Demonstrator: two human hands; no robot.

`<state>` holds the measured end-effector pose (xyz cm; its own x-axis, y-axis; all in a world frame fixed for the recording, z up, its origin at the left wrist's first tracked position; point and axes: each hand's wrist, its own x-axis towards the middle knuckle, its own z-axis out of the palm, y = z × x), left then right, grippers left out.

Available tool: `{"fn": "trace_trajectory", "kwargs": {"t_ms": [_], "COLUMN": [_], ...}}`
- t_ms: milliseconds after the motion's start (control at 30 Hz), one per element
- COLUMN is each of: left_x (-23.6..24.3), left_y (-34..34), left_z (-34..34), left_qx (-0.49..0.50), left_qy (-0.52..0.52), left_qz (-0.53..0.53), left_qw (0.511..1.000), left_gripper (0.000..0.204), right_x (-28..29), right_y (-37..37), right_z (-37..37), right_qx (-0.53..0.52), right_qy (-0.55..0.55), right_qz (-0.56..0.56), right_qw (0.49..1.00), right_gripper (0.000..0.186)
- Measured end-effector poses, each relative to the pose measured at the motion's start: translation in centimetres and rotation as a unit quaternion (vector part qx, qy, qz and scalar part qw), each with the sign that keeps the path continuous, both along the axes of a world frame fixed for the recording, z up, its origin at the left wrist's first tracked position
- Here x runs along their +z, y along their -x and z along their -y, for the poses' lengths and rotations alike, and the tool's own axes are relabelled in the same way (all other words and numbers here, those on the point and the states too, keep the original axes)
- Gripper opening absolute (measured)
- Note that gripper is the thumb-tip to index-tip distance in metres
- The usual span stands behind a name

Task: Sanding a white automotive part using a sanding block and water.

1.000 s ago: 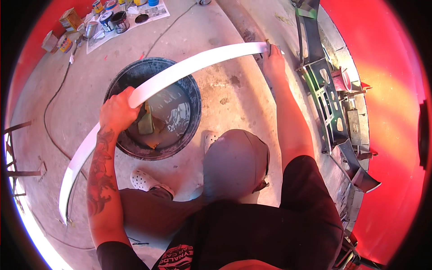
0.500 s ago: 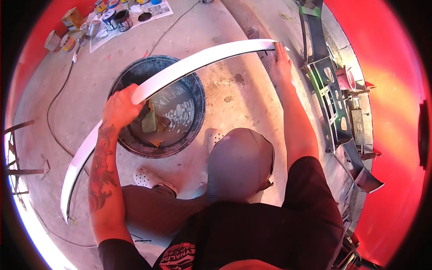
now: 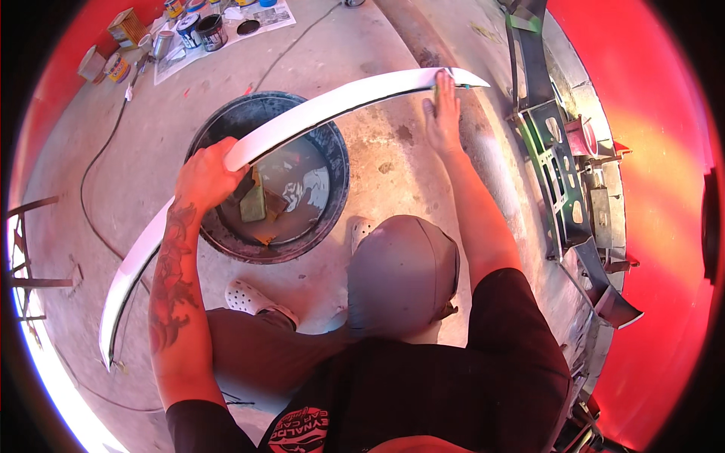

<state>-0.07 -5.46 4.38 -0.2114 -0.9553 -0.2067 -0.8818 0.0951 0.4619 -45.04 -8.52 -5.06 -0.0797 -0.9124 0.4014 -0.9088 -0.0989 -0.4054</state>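
Note:
A long, curved white strip point(image 3: 332, 102), like a car trim piece with a dark lower edge, arches from the lower left to the upper right. My left hand point(image 3: 208, 175) is closed around its middle, above the tub. Near the strip's right tip, my right hand point(image 3: 445, 113) lies with fingers stretched out, the fingertips on the white surface. Something small and dark shows at those fingertips; I cannot make out what it is. Beneath the strip stands a round black tub point(image 3: 337, 204) of murky water, with a greenish sponge-like block point(image 3: 254, 202) inside.
Paint cans point(image 3: 212, 32) and other containers stand on paper at the upper left. A cable point(image 3: 94, 162) runs along the concrete floor. Dark metal frame parts point(image 3: 555, 143) line the right side, beside a red surface point(image 3: 664, 189). My knee point(image 3: 400, 279) is close below the tub.
My right hand has slid left along the strip, away from its tip, which now shows. My left hand keeps its hold, and the strip has barely shifted.

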Motion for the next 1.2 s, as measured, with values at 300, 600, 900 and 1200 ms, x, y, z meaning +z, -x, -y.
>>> {"fn": "trace_trajectory", "kwargs": {"t_ms": [300,600,900,1200], "left_x": [-0.3,0.1,-1.0,-0.8], "left_y": [0.0,-0.2,-0.6,-0.4], "left_z": [0.4,0.5,0.4,0.3], "left_qx": [-0.007,-0.005,-0.007,0.004], "left_qy": [-0.021,-0.034,-0.021,0.0], "left_qz": [0.024,0.032,0.034,0.018], "left_qw": [0.999,0.999,0.999,1.0], "left_gripper": [0.029,0.031,0.032,0.028], "right_x": [0.6,3.2,6.1,6.0], "right_y": [-8.0,-5.0,-18.5,-10.5], "right_z": [-2.7,-2.2,-4.0,-1.9], "right_qx": [0.104,0.149,0.396,0.22], "right_qy": [-0.015,-0.03,-0.032,-0.038], "right_qz": [-0.135,-0.24,-0.262,-0.248], "right_qw": [0.985,0.959,0.879,0.943], "right_gripper": [0.075,0.071,0.071,0.074]}}
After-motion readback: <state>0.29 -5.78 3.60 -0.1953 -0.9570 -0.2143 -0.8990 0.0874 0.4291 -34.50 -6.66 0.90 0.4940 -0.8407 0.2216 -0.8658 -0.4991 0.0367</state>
